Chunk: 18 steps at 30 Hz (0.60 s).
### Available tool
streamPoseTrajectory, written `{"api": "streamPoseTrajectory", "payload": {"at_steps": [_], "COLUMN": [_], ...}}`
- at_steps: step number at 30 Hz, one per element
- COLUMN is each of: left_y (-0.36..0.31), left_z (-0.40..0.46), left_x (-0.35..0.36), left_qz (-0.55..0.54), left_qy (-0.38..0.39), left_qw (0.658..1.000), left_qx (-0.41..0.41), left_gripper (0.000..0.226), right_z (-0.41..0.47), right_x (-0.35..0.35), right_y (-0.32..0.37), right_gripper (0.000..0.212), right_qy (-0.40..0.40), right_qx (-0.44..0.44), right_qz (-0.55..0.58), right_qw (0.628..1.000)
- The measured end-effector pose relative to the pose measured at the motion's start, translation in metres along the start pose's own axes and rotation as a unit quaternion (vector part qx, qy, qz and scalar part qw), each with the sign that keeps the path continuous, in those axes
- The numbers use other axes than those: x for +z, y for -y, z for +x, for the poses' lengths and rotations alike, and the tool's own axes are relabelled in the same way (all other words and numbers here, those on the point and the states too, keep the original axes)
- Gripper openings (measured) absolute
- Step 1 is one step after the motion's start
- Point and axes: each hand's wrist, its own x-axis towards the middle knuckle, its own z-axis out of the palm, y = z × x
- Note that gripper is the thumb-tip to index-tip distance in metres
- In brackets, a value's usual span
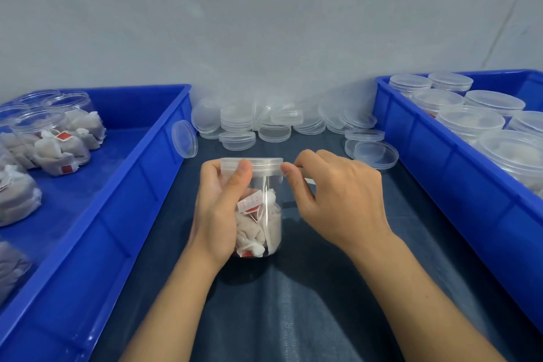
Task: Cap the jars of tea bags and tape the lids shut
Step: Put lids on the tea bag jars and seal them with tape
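Standing upright on the dark cloth (293,317), the clear jar (266,185) holds tea bags (258,229) with red tags; their print is too small to read. Its lid (251,162) is on top. The left hand (219,206) grips the jar. The right hand (338,194) pinches at the lid's edge. Blue bins (129,185) hold more jars.

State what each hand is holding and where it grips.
Left hand grips the jar around its side, thumb up by the lid. Right hand pinches something thin at the lid's right edge, probably tape.
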Motion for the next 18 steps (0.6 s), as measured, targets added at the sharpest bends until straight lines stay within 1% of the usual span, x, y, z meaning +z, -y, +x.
{"api": "streamPoseTrajectory", "payload": {"at_steps": [3, 6, 7, 8, 9, 11, 12, 15, 18], "left_y": [-0.002, -0.005, -0.006, -0.006, -0.006, -0.007, -0.007, -0.009, -0.009], "left_z": [-0.002, -0.004, -0.004, -0.004, -0.003, 0.0, 0.001, 0.005, 0.005], "left_x": [0.0, 0.004, 0.006, 0.007, 0.007, 0.005, 0.003, -0.004, -0.006], "left_qz": [-0.034, -0.025, -0.015, 0.0, 0.016, 0.049, 0.068, 0.088, 0.055], "left_qy": [0.015, 0.027, 0.021, 0.012, 0.004, 0.002, 0.0, -0.022, -0.043], "left_qw": [0.998, 0.995, 0.995, 0.996, 0.997, 0.997, 0.997, 0.996, 0.997], "left_qx": [-0.045, -0.089, -0.094, -0.091, -0.082, -0.057, -0.044, -0.01, -0.018], "left_gripper": [0.075, 0.099, 0.101, 0.097, 0.088, 0.06, 0.051, 0.049, 0.064], "right_z": [0.001, 0.0, -0.001, -0.001, -0.001, -0.001, 0.0, 0.003, 0.002], "right_x": [-0.003, -0.005, -0.007, -0.008, -0.01, -0.012, -0.013, -0.019, -0.023], "right_y": [0.004, 0.005, 0.005, 0.006, 0.007, 0.006, 0.004, 0.0, 0.002], "right_gripper": [0.045, 0.044, 0.044, 0.044, 0.043, 0.042, 0.041, 0.037, 0.044], "right_qy": [0.003, 0.011, 0.019, 0.033, 0.051, 0.088, 0.108, 0.167, 0.187], "right_qx": [0.003, 0.01, 0.018, 0.029, 0.041, 0.063, 0.075, 0.089, 0.056], "right_qz": [-0.002, -0.007, -0.005, -0.002, 0.003, 0.03, 0.058, 0.167, 0.22], "right_qw": [1.0, 1.0, 1.0, 0.999, 0.998, 0.994, 0.99, 0.968, 0.956]}}
